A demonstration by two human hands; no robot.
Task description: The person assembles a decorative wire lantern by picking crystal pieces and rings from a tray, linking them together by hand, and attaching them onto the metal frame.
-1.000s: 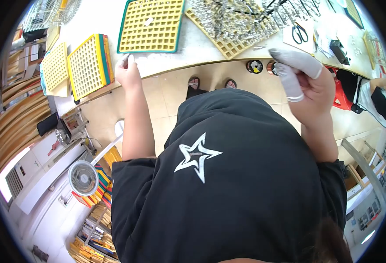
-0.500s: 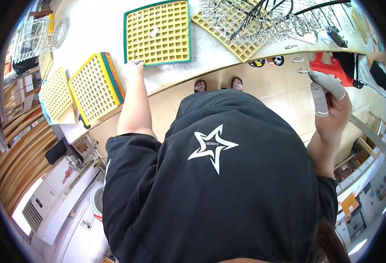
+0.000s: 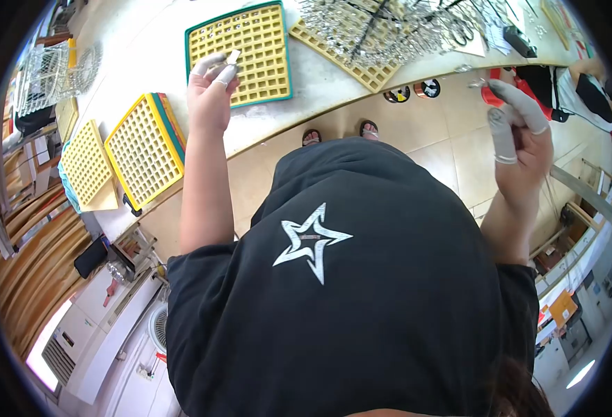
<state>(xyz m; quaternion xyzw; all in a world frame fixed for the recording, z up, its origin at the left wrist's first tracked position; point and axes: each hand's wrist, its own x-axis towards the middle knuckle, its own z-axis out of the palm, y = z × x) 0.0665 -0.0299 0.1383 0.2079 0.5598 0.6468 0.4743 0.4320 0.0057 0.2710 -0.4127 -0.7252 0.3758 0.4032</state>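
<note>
My left hand [image 3: 212, 90] reaches over a yellow grid tray [image 3: 261, 73] with a green rim. Its fingertips wear pale finger cots and close around a small white tag [image 3: 234, 57]; finger contact is hard to confirm. Small shiny pieces sit in some far cells of that tray. Off the table edge on the right, my right hand [image 3: 525, 135] is raised, with grey-white cots on thumb and finger. Between these fingertips it pinches a thin shiny silver loop piece [image 3: 476, 83], blurred by motion.
Many clear glittering strands with black stems [image 3: 389, 31] cover another yellow grid tray [image 3: 368, 73]. More yellow trays [image 3: 142, 153] stand at left. A black block [image 3: 519, 42] lies at right. Another person's arm [image 3: 591, 68] is at the far right, beside a red object [image 3: 521, 87].
My left hand has moved from the green-rimmed tray's near edge up over it to the white tag. My right hand stays raised; the silver loops have swung and blurred.
</note>
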